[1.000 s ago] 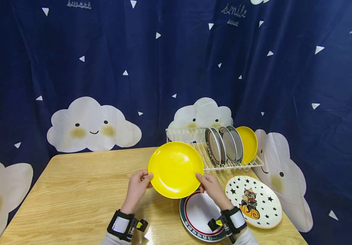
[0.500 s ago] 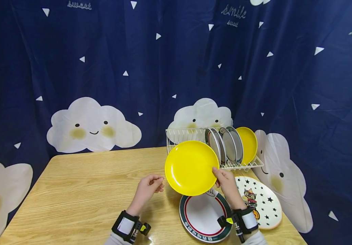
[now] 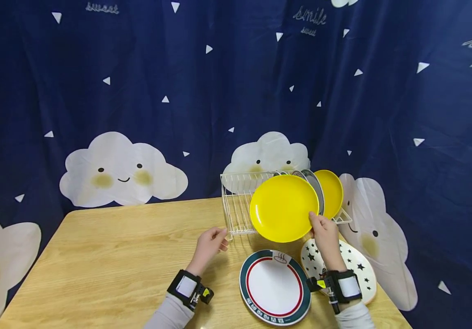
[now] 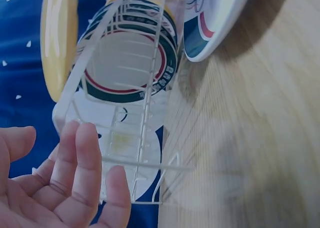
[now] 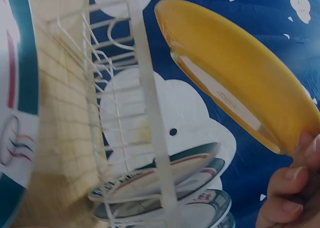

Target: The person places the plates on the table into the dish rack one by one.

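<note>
By its right edge, my right hand pinches a yellow plate, thumb on the upper face and fingertips underneath. In the head view the plate overlaps the white wire dish rack; the right wrist view shows the plate in the air, apart from the rack. My left hand holds nothing. It is by the rack's front left corner, fingers loosely bent in the left wrist view; whether they touch the wire, I cannot tell. Several green-rimmed plates and another yellow plate stand on edge in the rack.
A white plate with a green rim and red ring lies on the wooden table before the rack. Right of it, partly behind my right forearm, lies an oval star-patterned plate. A dark blue curtain hangs behind.
The yellow plate, earlier held in both hands, has moved right and up toward the rack in my right hand alone. My left hand has let go and shifted right to the rack's corner.
</note>
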Demonstrator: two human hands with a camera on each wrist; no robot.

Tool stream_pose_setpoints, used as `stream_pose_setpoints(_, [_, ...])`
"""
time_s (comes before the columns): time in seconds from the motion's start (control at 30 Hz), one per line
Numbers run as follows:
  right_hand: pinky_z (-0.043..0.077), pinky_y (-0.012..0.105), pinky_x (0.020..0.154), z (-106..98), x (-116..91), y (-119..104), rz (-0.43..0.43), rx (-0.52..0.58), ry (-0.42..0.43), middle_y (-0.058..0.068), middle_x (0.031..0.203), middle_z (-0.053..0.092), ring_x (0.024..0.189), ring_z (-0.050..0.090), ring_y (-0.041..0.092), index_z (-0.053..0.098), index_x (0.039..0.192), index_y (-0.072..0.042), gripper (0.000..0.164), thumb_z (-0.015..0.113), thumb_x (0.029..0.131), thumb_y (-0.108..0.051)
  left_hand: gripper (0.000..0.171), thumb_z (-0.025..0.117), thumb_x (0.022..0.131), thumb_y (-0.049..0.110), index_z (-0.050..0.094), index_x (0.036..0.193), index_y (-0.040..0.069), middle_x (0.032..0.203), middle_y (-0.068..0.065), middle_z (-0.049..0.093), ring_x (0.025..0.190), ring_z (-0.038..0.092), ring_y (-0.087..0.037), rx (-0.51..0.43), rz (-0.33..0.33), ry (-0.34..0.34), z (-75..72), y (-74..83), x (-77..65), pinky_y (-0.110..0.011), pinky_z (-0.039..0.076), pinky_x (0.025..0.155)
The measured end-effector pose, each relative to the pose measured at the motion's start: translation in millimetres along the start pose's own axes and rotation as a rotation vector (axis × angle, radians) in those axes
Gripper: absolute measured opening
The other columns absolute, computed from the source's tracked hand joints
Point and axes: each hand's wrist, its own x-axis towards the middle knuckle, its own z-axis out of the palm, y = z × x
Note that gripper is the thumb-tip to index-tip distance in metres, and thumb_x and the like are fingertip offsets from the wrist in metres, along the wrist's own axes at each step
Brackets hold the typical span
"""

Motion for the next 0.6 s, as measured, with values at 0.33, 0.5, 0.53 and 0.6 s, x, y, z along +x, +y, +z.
stream_pose_setpoints(0.33, [0.017, 0.024, 0.039, 1.2, 24.9, -14.4, -0.471, -0.259, 0.357, -0.002, 0.045, 0.030, 0.042, 0.021, 0.005, 0.038, 0.051, -0.008, 0.049, 0.054, 0.097, -0.015, 0.036, 0.057, 0.098, 0.030, 0.068, 0.098, -0.005, 0.078, -0.020, 0.069, 0.069, 0.070, -0.034, -0.024, 0.002, 0.031, 19.5, -0.1, 13.2, -0.027, 0.051, 0.056])
stream_pose_setpoints(0.5, [0.018, 0.031, 0.040, 9.0, 38.8, -25.1, -0.735, -0.447, 0.481, 0.007, 0.045, 0.033, 0.041, 0.028, 0.019, 0.038, 0.054, -0.006, 0.042, 0.055, 0.092, -0.008, 0.035, 0.060, 0.097, 0.031, 0.069, 0.096, -0.003, 0.079, -0.019, 0.069, 0.072, 0.069, -0.036, -0.043, -0.002, 0.054, 21.8, -3.2, 15.2, -0.029, 0.052, 0.057])
stream_pose_setpoints(0.53, [0.020, 0.033, 0.040, 11.7, 40.9, -26.7, -0.771, -0.477, 0.492, 0.009, 0.046, 0.035, 0.041, 0.032, 0.024, 0.038, 0.054, -0.005, 0.041, 0.055, 0.092, -0.009, 0.036, 0.060, 0.097, 0.032, 0.070, 0.096, -0.002, 0.078, -0.018, 0.069, 0.072, 0.069, -0.035, -0.041, -0.005, 0.058, 21.9, -3.7, 15.7, -0.031, 0.053, 0.058])
stream_pose_setpoints(0.6, [0.024, 0.038, 0.039, 17.5, 45.2, -28.2, -0.833, -0.543, 0.504, 0.012, 0.046, 0.038, 0.041, 0.038, 0.031, 0.039, 0.055, -0.004, 0.041, 0.055, 0.092, -0.010, 0.036, 0.061, 0.096, 0.033, 0.070, 0.096, -0.001, 0.078, -0.016, 0.069, 0.072, 0.070, -0.034, -0.043, -0.016, 0.064, 22.1, -4.2, 16.5, -0.033, 0.055, 0.060])
